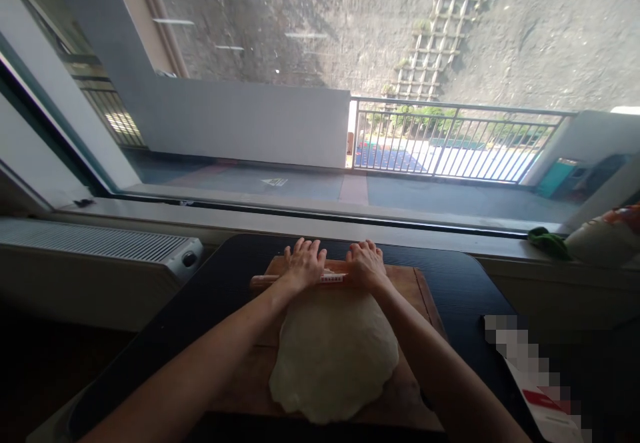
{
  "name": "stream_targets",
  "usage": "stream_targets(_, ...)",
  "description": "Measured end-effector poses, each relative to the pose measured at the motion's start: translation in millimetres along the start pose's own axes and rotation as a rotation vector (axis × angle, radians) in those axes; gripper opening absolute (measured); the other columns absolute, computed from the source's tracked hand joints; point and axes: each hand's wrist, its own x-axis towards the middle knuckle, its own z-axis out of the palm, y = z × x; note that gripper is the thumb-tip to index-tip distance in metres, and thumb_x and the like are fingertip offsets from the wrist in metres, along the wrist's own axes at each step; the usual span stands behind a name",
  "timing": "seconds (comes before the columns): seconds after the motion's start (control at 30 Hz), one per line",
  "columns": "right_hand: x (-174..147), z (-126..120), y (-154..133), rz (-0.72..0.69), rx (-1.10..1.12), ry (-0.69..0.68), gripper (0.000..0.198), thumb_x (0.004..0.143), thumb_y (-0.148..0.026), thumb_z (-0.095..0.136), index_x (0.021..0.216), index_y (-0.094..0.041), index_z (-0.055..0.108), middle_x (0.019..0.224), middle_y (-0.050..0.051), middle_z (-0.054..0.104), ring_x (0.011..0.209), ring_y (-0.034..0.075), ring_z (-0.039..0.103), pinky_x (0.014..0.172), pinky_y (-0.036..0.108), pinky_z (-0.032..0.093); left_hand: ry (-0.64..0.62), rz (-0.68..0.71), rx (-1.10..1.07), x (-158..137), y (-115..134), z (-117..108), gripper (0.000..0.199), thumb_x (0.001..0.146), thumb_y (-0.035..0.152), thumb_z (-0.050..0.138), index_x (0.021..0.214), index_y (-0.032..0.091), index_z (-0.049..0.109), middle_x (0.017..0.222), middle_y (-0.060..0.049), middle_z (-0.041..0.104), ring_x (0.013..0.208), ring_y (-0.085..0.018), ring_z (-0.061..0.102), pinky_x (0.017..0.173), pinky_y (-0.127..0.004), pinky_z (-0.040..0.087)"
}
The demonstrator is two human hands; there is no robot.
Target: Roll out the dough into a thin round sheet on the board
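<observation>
A wooden rolling pin [261,282] with a printed label lies across the far edge of a wide, flat sheet of pale dough [334,356]. My left hand [305,260] rests palm down on the pin, left of the label, fingers spread and stretched forward past it. On the label's other side my right hand [367,263] lies palm down on the pin in the same way, fingers apart. Under the dough is a brown wooden board [411,288]. My palms hide parts of the pin, including its right end.
The board lies on a black table [450,283] against a windowsill. A white radiator [100,246] stands left of the table. A green cloth [549,242] and a pale rounded object [600,240] sit on the sill at right. A partly blurred white and red item [543,400] lies at the table's right edge.
</observation>
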Motion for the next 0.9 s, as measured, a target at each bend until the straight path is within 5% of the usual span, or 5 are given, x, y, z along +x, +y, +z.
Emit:
stream_targets(0.2,-44.4,-2.3,1.7,-0.151,-0.007,0.008,0.035,0.092,-0.036,0.030,0.100,-0.026,0.062,0.114,0.006,0.056,0.126,0.024,0.028,0.098,0.039,0.023,0.017,0.159,-0.010,-43.5,-5.5,5.4,0.050,0.091,0.044,0.026,0.130,0.022,0.047,0.136,-0.007,0.048,0.131,-0.028,0.031,0.106,-0.050,0.022)
stream_targets(0.47,13.0,-0.4,0.1,0.063,0.009,-0.029,0.037,0.091,-0.034,0.031,0.110,-0.017,0.059,0.123,0.015,0.049,0.121,0.027,0.034,0.094,0.041,0.028,0.082,-0.026,-0.002,11.7,5.3,1.7,0.046,0.091,0.039,0.027,0.123,0.018,0.051,0.128,-0.011,0.054,0.126,-0.027,0.038,0.101,-0.051,0.029)
stream_targets(0.7,-39.8,0.4,4.9,-0.135,0.000,-0.013,0.034,0.091,-0.037,0.031,0.105,-0.025,0.060,0.126,0.007,0.047,0.127,0.025,0.025,0.098,0.040,0.022,0.087,0.209,-0.018,-46.0,-4.6,8.9,0.048,0.091,0.039,0.029,0.133,0.023,0.044,0.136,-0.007,0.048,0.131,-0.027,0.032,0.108,-0.048,0.021)
stream_targets(0.9,11.3,6.4,4.3,0.036,0.018,0.036,0.033,0.089,-0.030,0.034,0.110,-0.019,0.057,0.120,0.012,0.050,0.119,0.026,0.035,0.093,0.039,0.028,-0.045,-0.027,-0.030,11.2,0.4,8.5,0.052,0.090,0.042,0.027,0.135,0.020,0.039,0.140,-0.010,0.042,0.132,-0.028,0.030,0.104,-0.055,0.023)
